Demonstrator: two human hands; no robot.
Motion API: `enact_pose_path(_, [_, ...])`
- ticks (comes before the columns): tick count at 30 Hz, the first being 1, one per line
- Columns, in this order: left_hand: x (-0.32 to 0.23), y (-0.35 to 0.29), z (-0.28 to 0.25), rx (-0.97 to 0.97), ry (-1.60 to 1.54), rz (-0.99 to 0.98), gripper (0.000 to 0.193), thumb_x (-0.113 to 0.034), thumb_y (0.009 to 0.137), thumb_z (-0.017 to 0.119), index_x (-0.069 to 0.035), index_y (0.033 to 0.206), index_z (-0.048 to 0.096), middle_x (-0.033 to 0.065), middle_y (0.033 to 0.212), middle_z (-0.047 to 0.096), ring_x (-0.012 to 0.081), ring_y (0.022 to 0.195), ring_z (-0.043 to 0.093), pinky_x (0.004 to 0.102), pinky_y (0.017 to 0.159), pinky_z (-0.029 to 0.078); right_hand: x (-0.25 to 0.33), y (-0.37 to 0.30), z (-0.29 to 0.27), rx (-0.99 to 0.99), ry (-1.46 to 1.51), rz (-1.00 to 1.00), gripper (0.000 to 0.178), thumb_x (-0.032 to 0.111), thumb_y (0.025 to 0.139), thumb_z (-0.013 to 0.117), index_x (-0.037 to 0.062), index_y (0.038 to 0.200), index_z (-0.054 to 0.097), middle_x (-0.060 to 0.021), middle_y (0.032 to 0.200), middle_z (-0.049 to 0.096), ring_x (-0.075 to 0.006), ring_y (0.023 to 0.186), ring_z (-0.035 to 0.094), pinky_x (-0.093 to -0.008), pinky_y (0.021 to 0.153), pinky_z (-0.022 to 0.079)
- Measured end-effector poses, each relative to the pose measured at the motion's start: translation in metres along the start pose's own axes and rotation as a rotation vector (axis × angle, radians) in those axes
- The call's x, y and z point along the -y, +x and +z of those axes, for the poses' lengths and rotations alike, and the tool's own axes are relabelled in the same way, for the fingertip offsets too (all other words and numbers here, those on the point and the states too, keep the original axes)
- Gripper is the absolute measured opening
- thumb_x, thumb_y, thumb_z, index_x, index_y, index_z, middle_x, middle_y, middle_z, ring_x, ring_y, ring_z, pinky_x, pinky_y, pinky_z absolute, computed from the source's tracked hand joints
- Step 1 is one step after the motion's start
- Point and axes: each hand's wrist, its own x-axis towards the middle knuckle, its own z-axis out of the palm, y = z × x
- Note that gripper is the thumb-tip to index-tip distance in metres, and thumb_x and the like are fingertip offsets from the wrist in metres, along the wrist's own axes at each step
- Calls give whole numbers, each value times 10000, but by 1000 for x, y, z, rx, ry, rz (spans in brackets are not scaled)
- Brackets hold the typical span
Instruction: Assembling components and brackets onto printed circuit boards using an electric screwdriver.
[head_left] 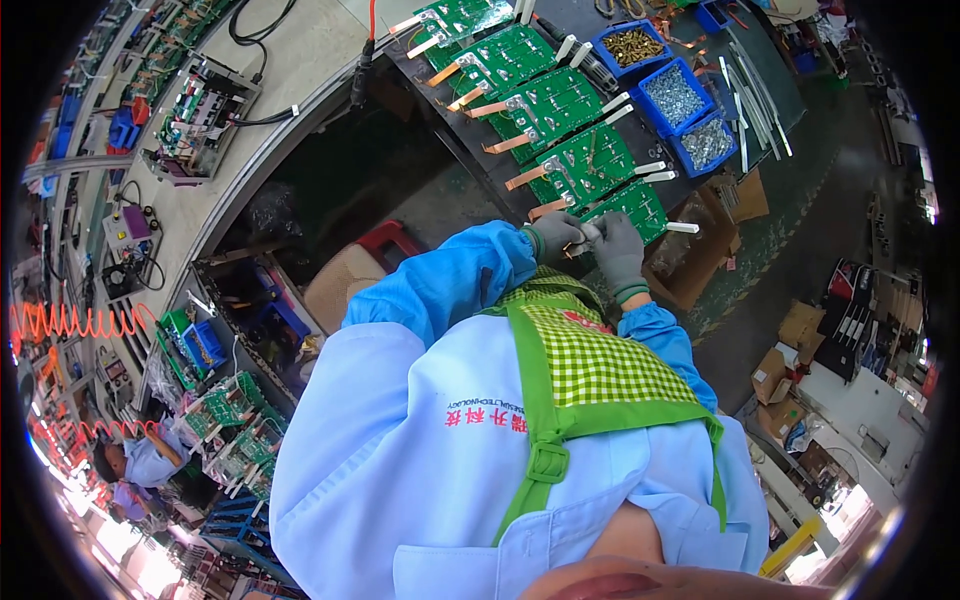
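Both my hands wear grey gloves and meet at the near edge of a dark worktable, just in front of my apron. My left hand (553, 238) has its fingers closed, and my right hand (619, 250) pinches close beside it. Something small sits between the fingertips, too small and covered to name. Right behind the hands lies the nearest green circuit board (642, 208), partly hidden by them. Further green boards (590, 166) run away in a slanting row, with copper strips (526, 179) on their left sides and white posts (655, 168) on their right.
Blue bins hold brass-coloured parts (632, 46) and silvery small hardware (673, 96) right of the boards. Metal bars (750, 100) lie beyond them. A cardboard box (690, 262) stands below the table's right edge. A chair back (345, 285) is at left, near a curved bench (185, 215).
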Motion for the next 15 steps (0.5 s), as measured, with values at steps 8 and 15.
enact_pose_path(8, [1,2,-5,22,207,56,217,11,759,556,71,967,579,150,890,598,205,792,609,302,583,508,10,-2,-5,-128,186,69,306,359,769,630,74,874,586,-116,874,513,-252,754,539,-345,663,448])
enact_pose_path(15, [-5,-12,3,-37,-25,8,190,-10,751,575,57,928,580,138,868,598,195,745,603,308,584,494,-9,-8,0,-19,155,-14,219,270,769,626,88,887,599,-116,965,521,-274,811,570,-367,679,471])
